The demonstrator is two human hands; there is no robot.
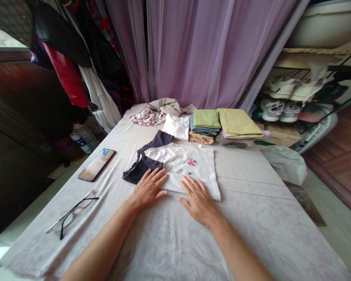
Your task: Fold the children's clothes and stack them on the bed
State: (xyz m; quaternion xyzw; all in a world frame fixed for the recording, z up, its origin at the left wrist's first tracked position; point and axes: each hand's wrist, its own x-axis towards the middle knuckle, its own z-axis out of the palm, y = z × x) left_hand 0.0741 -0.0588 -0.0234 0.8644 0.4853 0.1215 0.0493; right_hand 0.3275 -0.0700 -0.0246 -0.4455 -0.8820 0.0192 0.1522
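Observation:
A white shirt with dark navy shoulder parts, printed figures and a small red bow lies flat on the cloth-covered table, its neck end to the left. My left hand rests palm down on its near edge, close to the navy part, fingers stretched out. Further right, my right hand lies flat on the white lower part, fingers extended. Neither hand grips anything. Just behind the shirt sit a folded white garment and a tan folded piece.
Folded stacks with a green cloth and a yellow cloth stand at the back. Crumpled garments lie back left. A phone and eyeglasses are on the left. Shoes fill a rack at right; a purple curtain hangs behind.

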